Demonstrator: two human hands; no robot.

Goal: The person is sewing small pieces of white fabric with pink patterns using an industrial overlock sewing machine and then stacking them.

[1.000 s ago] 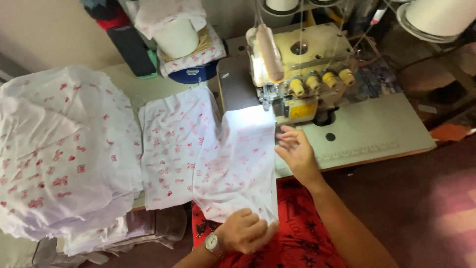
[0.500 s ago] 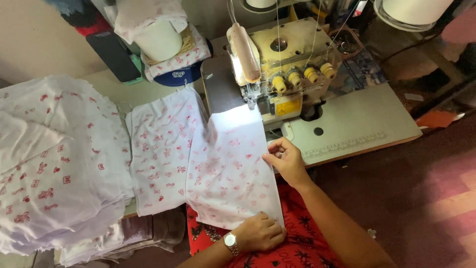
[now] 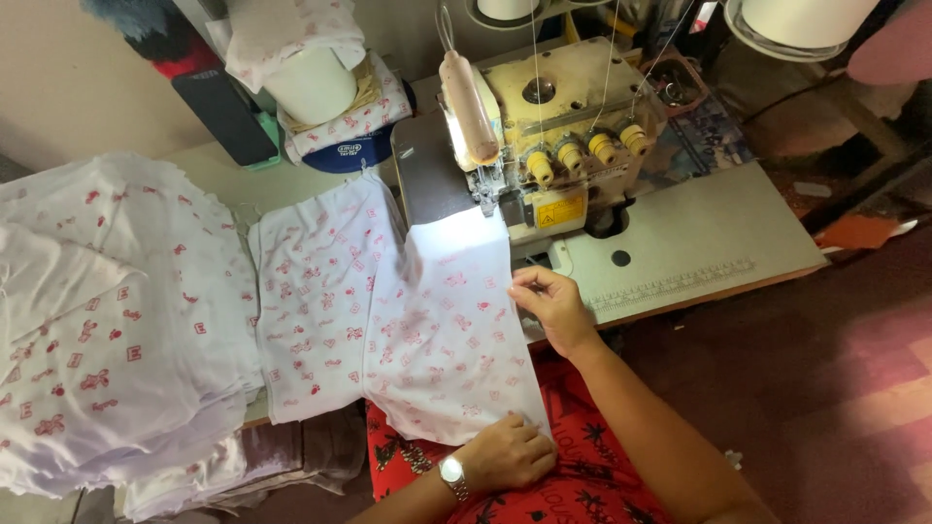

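Your right hand [image 3: 551,306] pinches the right edge of the printed white cloth [image 3: 451,340] just in front of the sewing machine [image 3: 544,126], fingers curled onto the fabric. Your left hand [image 3: 507,454] lies flat, pressing the cloth's near corner by your lap. The cloth runs from under the needle area down over the table [image 3: 699,243] edge. You look to be feeding a seam; next calls for steady, even guiding. A stack of similar pieces [image 3: 107,311] lies at left.
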